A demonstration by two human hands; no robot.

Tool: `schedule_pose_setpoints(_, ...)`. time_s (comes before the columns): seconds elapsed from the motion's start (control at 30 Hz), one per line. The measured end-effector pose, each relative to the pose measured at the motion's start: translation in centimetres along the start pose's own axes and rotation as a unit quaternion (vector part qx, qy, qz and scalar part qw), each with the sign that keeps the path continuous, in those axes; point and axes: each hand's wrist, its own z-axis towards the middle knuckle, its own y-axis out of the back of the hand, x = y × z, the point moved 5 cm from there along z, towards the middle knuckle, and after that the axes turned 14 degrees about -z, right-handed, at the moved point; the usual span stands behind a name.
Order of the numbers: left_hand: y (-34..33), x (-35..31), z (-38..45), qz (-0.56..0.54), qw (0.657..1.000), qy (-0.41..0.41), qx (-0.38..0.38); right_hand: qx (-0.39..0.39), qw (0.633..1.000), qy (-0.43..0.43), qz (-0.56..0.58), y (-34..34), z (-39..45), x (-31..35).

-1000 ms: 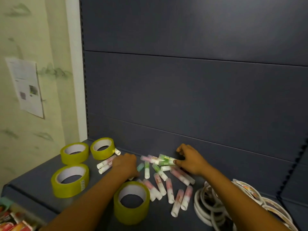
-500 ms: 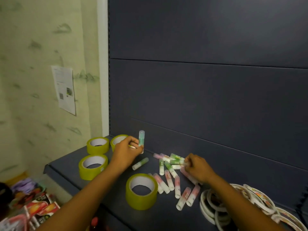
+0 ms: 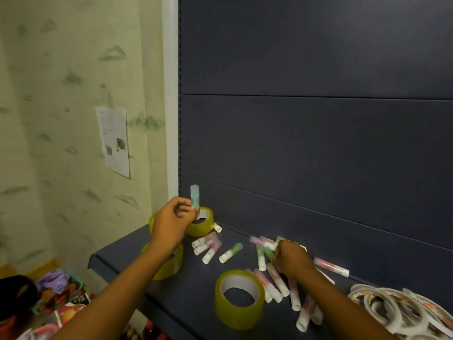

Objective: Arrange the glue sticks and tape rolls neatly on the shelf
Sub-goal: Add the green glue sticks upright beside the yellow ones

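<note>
Holding a teal glue stick point(image 3: 195, 197) upright, my left hand point(image 3: 171, 223) pinches its lower end between curled fingers point(image 3: 182, 211), lifted above the far-left tape roll point(image 3: 201, 221) and clear of the shelf point(image 3: 117, 262).

Right hand point(image 3: 289, 260): fingers curled down into the scattered glue sticks point(image 3: 274, 282) at mid-shelf. It appears to be gathering several, but the back of the hand hides the tips, so I cannot tell how many it has hold of, if any.

Stock position: sticks lie loose and at odd angles, a small group point(image 3: 206, 245) just right of the far-left roll, one green stick point(image 3: 230, 252) apart, and the main heap under and near the right hand. A near roll point(image 3: 239, 299) stands on the front part of the shelf; two more rolls sit partly hidden behind the left forearm. Thin white rolls point(image 3: 402, 307) are piled at the near right.

Risks, in my judgement:
- The pinch is low on a tall stick; it could tip or slip out and drop among the rolls.
- Set down on end, it could topple and roll; round sticks on a flat shelf would run toward the near edge and fall to the clutter below.
- The right hand sweeping blind may scatter the heap or push sticks against the near roll.
- The left forearm crosses over a roll near the edge and may nudge it off.
</note>
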Motion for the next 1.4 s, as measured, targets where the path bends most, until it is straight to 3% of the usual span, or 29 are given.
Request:
schedule_pose_setpoints(0.3,-1.0,3.4,3.4,-0.02,1.0,-0.015,0.019,-0.039,0.999,0.0,0.028,-0.8,0.5,0.3)
schedule_pose_setpoints(0.7,1.1,4.6,4.9,-0.026,0.999,-0.018,-0.021,-0.073,0.992,-0.009,0.105,-0.2,1.7,1.0)
schedule_pose_setpoints(0.97,3.1,4.8,5.2,-0.017,0.999,-0.029,-0.022,-0.032,0.999,0.017,0.032,-1.5,2.6,3.6)
schedule_pose_setpoints(1.4,1.5,5.2,5.5,-0.018,0.999,-0.032,0.016,-0.032,0.998,0.019,0.04,-1.3,2.5,3.5)
